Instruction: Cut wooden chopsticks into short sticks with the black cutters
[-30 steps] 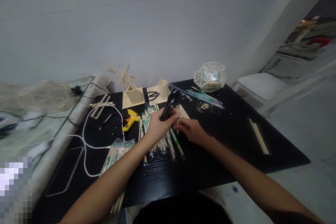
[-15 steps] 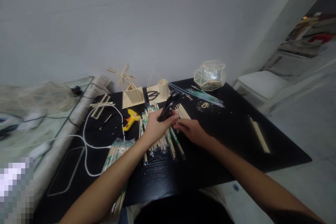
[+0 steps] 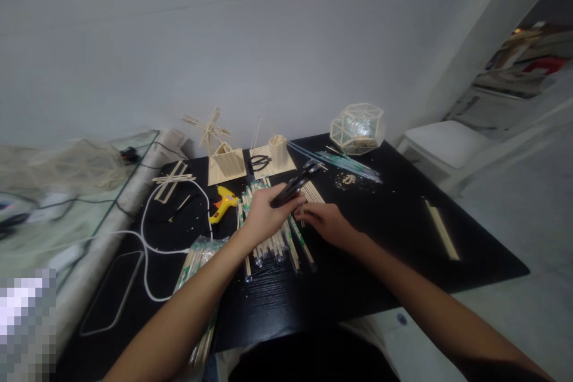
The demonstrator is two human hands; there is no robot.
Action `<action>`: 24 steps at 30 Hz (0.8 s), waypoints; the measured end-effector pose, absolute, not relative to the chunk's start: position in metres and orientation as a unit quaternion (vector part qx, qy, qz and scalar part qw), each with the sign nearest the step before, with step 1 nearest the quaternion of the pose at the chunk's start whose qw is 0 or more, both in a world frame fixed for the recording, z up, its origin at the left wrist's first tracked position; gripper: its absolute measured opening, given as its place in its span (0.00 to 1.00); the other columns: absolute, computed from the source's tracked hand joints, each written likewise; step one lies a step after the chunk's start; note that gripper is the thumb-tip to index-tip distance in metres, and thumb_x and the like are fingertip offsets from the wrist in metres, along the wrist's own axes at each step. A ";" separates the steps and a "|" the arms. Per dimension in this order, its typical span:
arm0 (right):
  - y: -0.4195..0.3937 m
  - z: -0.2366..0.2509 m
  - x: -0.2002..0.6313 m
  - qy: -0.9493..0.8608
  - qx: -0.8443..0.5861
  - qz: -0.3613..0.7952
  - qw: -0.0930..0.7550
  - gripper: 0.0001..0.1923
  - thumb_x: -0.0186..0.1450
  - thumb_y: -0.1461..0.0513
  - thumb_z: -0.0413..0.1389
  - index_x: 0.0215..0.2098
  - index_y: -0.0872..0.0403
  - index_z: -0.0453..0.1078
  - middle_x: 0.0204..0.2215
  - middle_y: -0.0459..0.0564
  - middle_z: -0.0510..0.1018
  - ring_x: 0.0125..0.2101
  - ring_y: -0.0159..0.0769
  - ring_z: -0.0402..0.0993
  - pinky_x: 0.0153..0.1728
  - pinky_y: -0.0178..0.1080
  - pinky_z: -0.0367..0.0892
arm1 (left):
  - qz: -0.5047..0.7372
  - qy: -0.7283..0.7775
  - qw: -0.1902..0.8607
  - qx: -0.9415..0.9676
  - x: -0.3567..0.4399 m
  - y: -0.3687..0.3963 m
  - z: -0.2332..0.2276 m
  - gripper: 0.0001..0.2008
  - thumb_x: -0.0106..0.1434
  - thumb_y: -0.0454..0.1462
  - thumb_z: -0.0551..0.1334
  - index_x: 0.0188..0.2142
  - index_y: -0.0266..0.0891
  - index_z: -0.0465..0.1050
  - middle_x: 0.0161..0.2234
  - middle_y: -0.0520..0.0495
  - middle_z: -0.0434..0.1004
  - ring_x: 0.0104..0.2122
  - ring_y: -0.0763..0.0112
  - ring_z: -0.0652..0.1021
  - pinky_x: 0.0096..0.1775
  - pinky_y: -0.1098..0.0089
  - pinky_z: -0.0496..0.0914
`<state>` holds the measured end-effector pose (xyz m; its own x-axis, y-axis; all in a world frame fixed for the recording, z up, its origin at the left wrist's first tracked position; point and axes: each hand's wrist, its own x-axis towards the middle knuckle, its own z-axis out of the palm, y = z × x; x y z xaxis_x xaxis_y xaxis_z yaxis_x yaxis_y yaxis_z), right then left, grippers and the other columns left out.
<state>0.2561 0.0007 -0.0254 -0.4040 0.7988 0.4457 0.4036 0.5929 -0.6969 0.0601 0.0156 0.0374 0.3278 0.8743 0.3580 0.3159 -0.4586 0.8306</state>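
My left hand (image 3: 264, 213) is closed around a black pliers-like tool (image 3: 293, 186), which points up and to the right; its exact kind is hard to make out. Right beside it, my right hand (image 3: 330, 222) pinches a short piece of wooden stick (image 3: 302, 215) upright between thumb and fingers. Both hands are above the middle of the black table. Beneath them lie plastic-wrapped chopsticks (image 3: 271, 245), and loose wooden sticks (image 3: 313, 192) are just behind. To the left of my left hand rests a yellow glue gun (image 3: 224, 204).
Stick-built models stand along the back: a windmill-like piece (image 3: 228, 161), a round cup (image 3: 278, 152) and a faceted frame (image 3: 358, 128). A white cable (image 3: 144, 215) loops at left near a phone-shaped outline (image 3: 114, 292). Flat sticks (image 3: 442, 231) lie at right; a white stool (image 3: 441, 142) stands beyond.
The black tool in my left hand has tilted down to the right, from steep to more slanted. My right hand and its stick have hardly moved.
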 end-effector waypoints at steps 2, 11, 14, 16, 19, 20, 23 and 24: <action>0.002 -0.025 0.256 -0.799 -0.378 0.256 0.392 0.13 0.73 0.58 0.55 0.32 0.54 0.75 0.27 0.46 0.80 0.26 0.31 0.72 0.32 0.32 0.64 | 0.419 0.400 0.328 0.746 0.059 0.017 0.036 0.11 0.63 0.44 0.68 0.33 0.37 0.80 0.31 0.49 0.81 0.31 0.70 0.78 0.37 0.70 0.72; 0.003 -0.009 0.255 -0.763 -0.390 0.286 0.429 0.10 0.69 0.56 0.60 0.40 0.54 0.80 0.31 0.48 0.84 0.28 0.34 0.77 0.33 0.32 0.69 | 0.418 0.384 0.323 0.757 0.058 0.017 0.031 0.11 0.64 0.44 0.67 0.35 0.38 0.80 0.31 0.50 0.81 0.31 0.70 0.78 0.37 0.70 0.72; 0.001 -0.003 0.251 -0.731 -0.408 0.301 0.458 0.11 0.69 0.57 0.59 0.39 0.53 0.82 0.32 0.48 0.85 0.30 0.35 0.79 0.33 0.33 0.70 | 0.423 0.395 0.317 0.751 0.059 0.016 0.032 0.11 0.63 0.44 0.68 0.35 0.38 0.80 0.31 0.50 0.82 0.31 0.70 0.78 0.36 0.70 0.72; 0.000 -0.003 0.247 -0.722 -0.418 0.288 0.470 0.11 0.69 0.57 0.59 0.36 0.53 0.82 0.30 0.48 0.85 0.28 0.35 0.78 0.31 0.33 0.70 | 0.431 0.397 0.330 0.740 0.060 0.015 0.033 0.10 0.63 0.43 0.68 0.35 0.38 0.79 0.31 0.50 0.81 0.31 0.70 0.78 0.36 0.70 0.72; 0.000 -0.007 0.244 -0.726 -0.420 0.255 0.480 0.12 0.69 0.58 0.59 0.34 0.53 0.83 0.27 0.47 0.84 0.24 0.33 0.76 0.27 0.33 0.68 | 0.434 0.397 0.346 0.731 0.061 0.015 0.032 0.10 0.63 0.43 0.68 0.34 0.38 0.79 0.30 0.50 0.80 0.30 0.70 0.78 0.35 0.71 0.71; 0.001 -0.009 0.244 -0.729 -0.418 0.246 0.483 0.11 0.69 0.58 0.60 0.33 0.53 0.83 0.26 0.46 0.84 0.23 0.32 0.75 0.27 0.32 0.67 | 0.431 0.398 0.345 0.732 0.061 0.015 0.032 0.10 0.63 0.43 0.68 0.34 0.38 0.79 0.29 0.50 0.80 0.30 0.71 0.77 0.35 0.71 0.71; 0.002 -0.011 0.243 -0.729 -0.410 0.239 0.493 0.10 0.69 0.59 0.60 0.34 0.53 0.83 0.28 0.47 0.85 0.24 0.32 0.78 0.29 0.32 0.70 | 0.426 0.403 0.321 0.743 0.056 0.014 0.036 0.12 0.65 0.45 0.66 0.38 0.39 0.78 0.32 0.50 0.81 0.31 0.70 0.78 0.37 0.70 0.72; 0.002 -0.011 0.243 -0.726 -0.409 0.245 0.496 0.10 0.69 0.59 0.60 0.35 0.53 0.83 0.29 0.47 0.86 0.26 0.33 0.80 0.31 0.33 0.71 | 0.425 0.407 0.307 0.748 0.053 0.013 0.039 0.12 0.66 0.45 0.65 0.41 0.39 0.78 0.34 0.49 0.81 0.32 0.69 0.78 0.38 0.69 0.72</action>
<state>0.2433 0.0020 -0.0107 -0.1748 0.8364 0.5195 0.3502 0.5459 -0.7611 0.0531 0.0132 0.0385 0.3070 0.8701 0.3855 0.3490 -0.4798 0.8050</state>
